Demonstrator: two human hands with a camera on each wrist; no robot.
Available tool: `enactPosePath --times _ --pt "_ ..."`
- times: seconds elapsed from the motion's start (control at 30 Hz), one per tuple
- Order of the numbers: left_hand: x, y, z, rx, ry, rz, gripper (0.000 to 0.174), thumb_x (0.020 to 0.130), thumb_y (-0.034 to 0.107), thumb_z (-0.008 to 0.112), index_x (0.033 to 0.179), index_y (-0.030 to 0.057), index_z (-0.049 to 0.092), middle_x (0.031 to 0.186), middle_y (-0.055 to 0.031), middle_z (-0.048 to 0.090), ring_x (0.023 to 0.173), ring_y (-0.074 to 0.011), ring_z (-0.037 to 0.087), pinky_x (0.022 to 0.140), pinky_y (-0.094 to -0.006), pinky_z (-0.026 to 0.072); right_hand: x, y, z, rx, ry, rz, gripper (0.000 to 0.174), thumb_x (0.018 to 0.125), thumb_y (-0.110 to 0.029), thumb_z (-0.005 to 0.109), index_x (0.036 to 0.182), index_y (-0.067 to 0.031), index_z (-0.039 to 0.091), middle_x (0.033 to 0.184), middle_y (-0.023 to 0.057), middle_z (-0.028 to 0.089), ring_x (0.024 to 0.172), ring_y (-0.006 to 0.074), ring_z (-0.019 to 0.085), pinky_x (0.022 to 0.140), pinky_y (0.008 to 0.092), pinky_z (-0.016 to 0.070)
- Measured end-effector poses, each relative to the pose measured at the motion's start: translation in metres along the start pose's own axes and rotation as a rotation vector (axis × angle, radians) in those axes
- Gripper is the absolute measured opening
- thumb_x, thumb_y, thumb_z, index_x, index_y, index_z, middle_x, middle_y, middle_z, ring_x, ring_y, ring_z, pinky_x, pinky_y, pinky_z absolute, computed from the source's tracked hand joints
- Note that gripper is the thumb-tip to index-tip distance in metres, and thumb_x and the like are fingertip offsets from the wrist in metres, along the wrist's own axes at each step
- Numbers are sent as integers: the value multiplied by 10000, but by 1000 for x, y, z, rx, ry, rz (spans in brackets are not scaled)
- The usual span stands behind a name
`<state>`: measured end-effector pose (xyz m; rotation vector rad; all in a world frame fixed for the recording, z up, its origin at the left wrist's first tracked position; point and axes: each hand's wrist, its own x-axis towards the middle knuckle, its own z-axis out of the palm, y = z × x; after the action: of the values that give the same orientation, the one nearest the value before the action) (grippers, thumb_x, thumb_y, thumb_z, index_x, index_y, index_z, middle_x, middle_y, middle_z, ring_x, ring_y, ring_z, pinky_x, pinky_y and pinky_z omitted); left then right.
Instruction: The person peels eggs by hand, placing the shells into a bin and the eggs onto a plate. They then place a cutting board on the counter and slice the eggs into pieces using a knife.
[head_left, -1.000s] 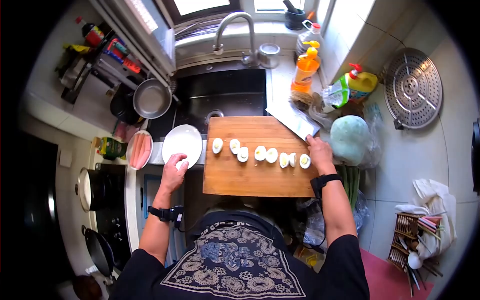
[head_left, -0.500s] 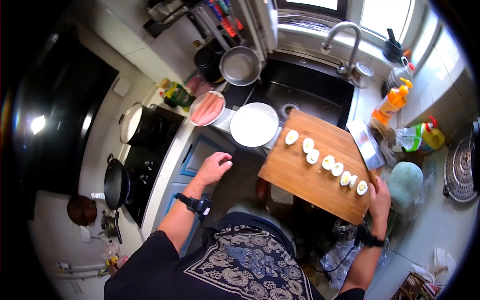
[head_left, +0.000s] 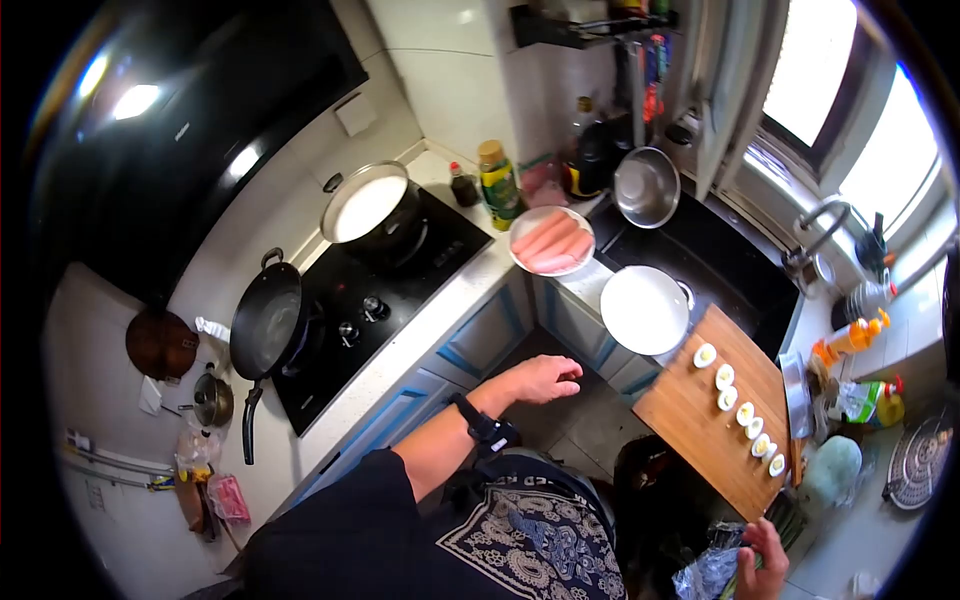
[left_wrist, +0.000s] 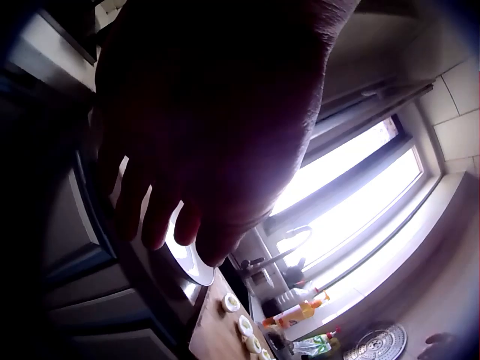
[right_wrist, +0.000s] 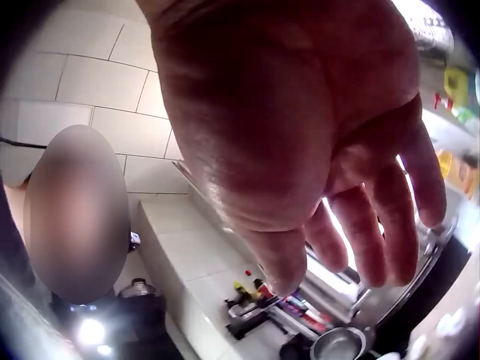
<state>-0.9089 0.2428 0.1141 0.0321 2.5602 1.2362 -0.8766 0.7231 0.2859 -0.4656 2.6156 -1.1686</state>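
My left hand (head_left: 548, 378) hangs in the air in front of the blue cabinet doors (head_left: 480, 345), fingers relaxed and holding nothing. In the left wrist view the left hand (left_wrist: 172, 225) shows as a dark palm above the white plate (left_wrist: 187, 259). My right hand (head_left: 764, 556) is low at the right, below the near end of the wooden cutting board (head_left: 695, 425), fingers loose and empty. The right wrist view shows this right hand (right_wrist: 360, 247) with its fingers hanging apart. Several boiled egg halves (head_left: 740, 412) lie in a row on the board. The empty white plate (head_left: 645, 308) sits beside the board.
A plate of sausages (head_left: 550, 240) stands by the black stove (head_left: 375, 285), which carries a pot (head_left: 368, 205) and a black wok (head_left: 265, 320). A steel pan (head_left: 647, 187) sits left of the sink with its faucet (head_left: 815, 235). A cleaver (head_left: 795, 392) lies along the board's far edge.
The head view has swung left toward the stove. My left hand has come off the white plate into the air by the cabinets. My right hand has left the board and dropped lower.
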Motion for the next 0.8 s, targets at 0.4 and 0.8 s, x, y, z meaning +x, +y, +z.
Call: enactPosePath --times 0.4,0.8 --pt "-139 -98 -48 -229 134 -120 367 906 280 607 1172 27 590 1063 -140 657 969 -283 630 860 -361 493 91 -120 209 178 -419 117 382 863 12 634 1234 57 553 1029 113 671 904 128 630 825 250 510" --pt "-263 -160 -31 -618 512 -438 344 922 226 636 1193 17 601 1050 -98 675 956 -178 641 837 -303 506 146 -143 288 35 -670 -20 365 875 -179 679 1170 19 599 930 156 711 826 219 699 739 296 538"
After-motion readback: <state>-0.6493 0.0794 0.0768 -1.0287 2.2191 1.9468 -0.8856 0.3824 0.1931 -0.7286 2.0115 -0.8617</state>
